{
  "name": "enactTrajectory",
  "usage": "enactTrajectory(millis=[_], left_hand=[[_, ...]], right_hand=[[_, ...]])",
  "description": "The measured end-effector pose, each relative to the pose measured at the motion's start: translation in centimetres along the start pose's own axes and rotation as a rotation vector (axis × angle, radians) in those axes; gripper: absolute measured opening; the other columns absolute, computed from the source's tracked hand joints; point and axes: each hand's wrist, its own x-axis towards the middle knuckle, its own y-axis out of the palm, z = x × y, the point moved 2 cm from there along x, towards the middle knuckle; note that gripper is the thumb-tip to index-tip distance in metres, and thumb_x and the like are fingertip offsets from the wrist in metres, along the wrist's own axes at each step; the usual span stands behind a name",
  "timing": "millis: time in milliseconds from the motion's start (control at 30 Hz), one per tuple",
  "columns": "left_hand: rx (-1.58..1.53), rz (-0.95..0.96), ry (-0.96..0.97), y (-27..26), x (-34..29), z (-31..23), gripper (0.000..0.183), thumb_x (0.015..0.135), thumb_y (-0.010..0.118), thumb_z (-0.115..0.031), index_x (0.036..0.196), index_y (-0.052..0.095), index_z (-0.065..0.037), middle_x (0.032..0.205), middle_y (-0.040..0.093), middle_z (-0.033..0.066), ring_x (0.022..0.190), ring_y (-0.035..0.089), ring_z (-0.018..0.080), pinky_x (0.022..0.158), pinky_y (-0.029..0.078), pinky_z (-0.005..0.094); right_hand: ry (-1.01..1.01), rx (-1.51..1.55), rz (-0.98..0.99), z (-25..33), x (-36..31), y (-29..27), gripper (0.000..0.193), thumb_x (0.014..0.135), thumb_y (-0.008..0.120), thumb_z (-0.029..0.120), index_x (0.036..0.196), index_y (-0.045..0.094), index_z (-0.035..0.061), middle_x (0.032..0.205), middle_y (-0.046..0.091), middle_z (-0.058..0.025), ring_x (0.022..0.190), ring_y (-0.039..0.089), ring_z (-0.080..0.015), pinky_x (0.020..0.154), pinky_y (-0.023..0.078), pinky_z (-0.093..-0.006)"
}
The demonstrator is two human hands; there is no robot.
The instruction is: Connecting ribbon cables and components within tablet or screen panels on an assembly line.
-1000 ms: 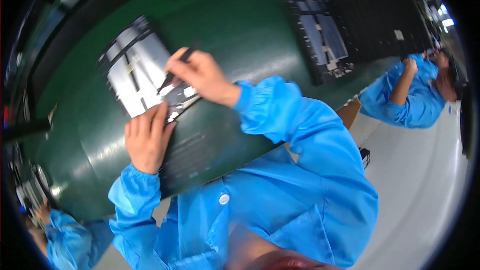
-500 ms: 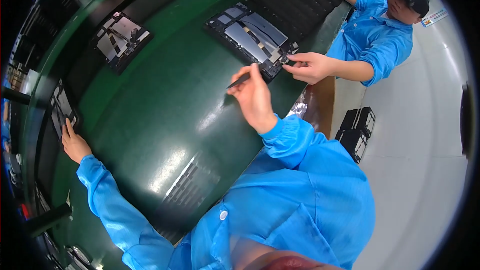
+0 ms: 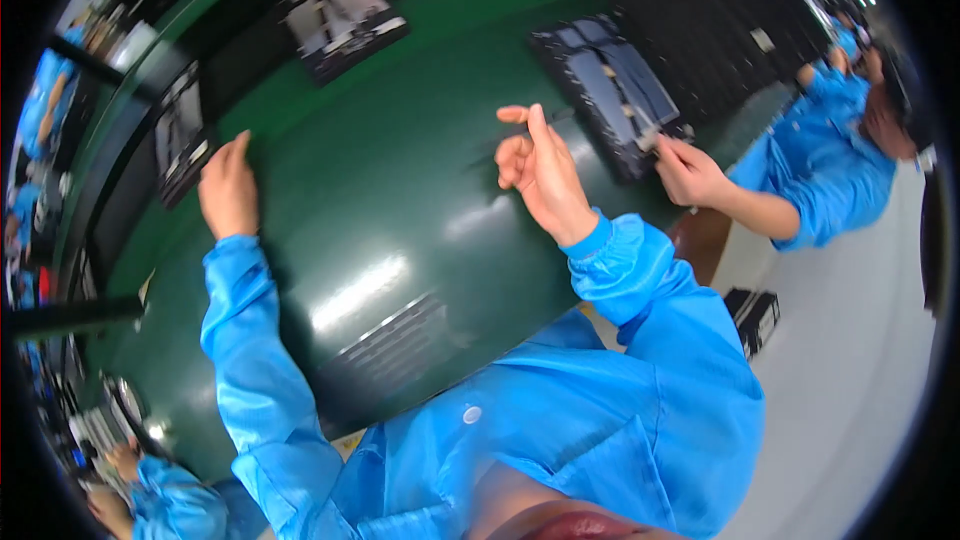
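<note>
Over the green table [image 3: 440, 250], my left hand [image 3: 230, 190] hovers with its fingers stretched out and close together, holding nothing that shows. It is just right of an opened flat black device [image 3: 180, 135] with silver panels, a small gap between them. My right hand [image 3: 545, 180] is raised near the middle, its thumb up and its lower fingers curled. A thin dark streak shows beside the thumb; whether it is a tool in the grip is too blurred to make out. Right of this hand lies a larger opened black device [image 3: 625, 90] with silver panels.
A co-worker's hand [image 3: 690, 172] touches the larger device's near right corner. Another opened device [image 3: 340, 20] lies at the far left. A ridged black stack [image 3: 730, 25] stands at the back right. Black boxes [image 3: 752, 320] rest on the floor, and another person's blue sleeve [image 3: 175, 500] shows lower left.
My left hand has come off the left device and moved right. My right hand has turned, and the dark pointed tool in it no longer shows clearly. The whole view has shifted.
</note>
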Motion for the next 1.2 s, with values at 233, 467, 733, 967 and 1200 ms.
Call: enactTrajectory(millis=[233,467,733,967,1200], left_hand=[[-0.09,0.067,-0.122,2.3,2.7,-7.2,0.052,0.086,0.061,-0.003,0.135,0.062,-0.018,0.119,0.065,0.0073,0.109,0.061,0.0274,0.093,0.05,0.0407],[-0.182,0.111,-0.226,5.9,6.9,-8.3,0.061,0.088,0.054,-0.003,0.148,0.048,-0.015,0.123,0.064,0.0111,0.115,0.059,0.029,0.1,0.046,0.0418],[-0.899,-0.167,-0.744,5.1,2.0,-7.4,0.052,0.097,0.04,-0.013,0.147,0.048,-0.002,0.126,0.062,0.0146,0.113,0.06,0.0272,0.098,0.048,0.0355],[-1.156,0.284,-0.738,-5.4,-6.5,-9.6,0.05,0.101,0.046,-0.016,0.147,0.047,0.003,0.113,0.06,0.0108,0.101,0.058,0.0191,0.089,0.049,0.0304],[-0.653,0.564,-0.356,-13.8,-10.7,-13.5,0.082,0.08,0.083,-0.02,0.149,0.043,0.0,0.106,0.062,0.0111,0.09,0.062,0.0264,0.078,0.055,0.0374]], right_hand=[[-0.733,-0.531,-0.052,-4.1,16.2,4.8,0.028,0.109,0.046,0.028,0.127,0.051,0.008,0.1,0.074,-0.0172,0.086,0.072,-0.0338,0.075,0.056,-0.045],[-0.785,-1.007,-0.297,-3.5,22.5,8.8,0.018,0.104,0.051,0.02,0.118,0.056,0.0112,0.089,0.072,-0.022,0.085,0.066,-0.0472,0.073,0.049,-0.0557],[-0.585,-0.452,-0.13,-4.2,17.2,8.5,0.019,0.109,0.043,0.019,0.116,0.053,0.0039,0.094,0.075,-0.0155,0.075,0.073,-0.0199,0.061,0.056,-0.0304],[-0.333,-0.473,0.142,-4.7,6.0,4.4,0.024,0.11,0.044,0.025,0.116,0.054,0.0042,0.114,0.073,-0.0152,0.073,0.066,-0.0105,0.058,0.049,-0.0226],[-0.349,-0.731,0.286,-4.4,-2.0,2.4,0.018,0.108,0.048,0.017,0.116,0.053,0.0026,0.12,0.072,-0.0164,0.077,0.066,-0.0117,0.065,0.052,-0.025]])
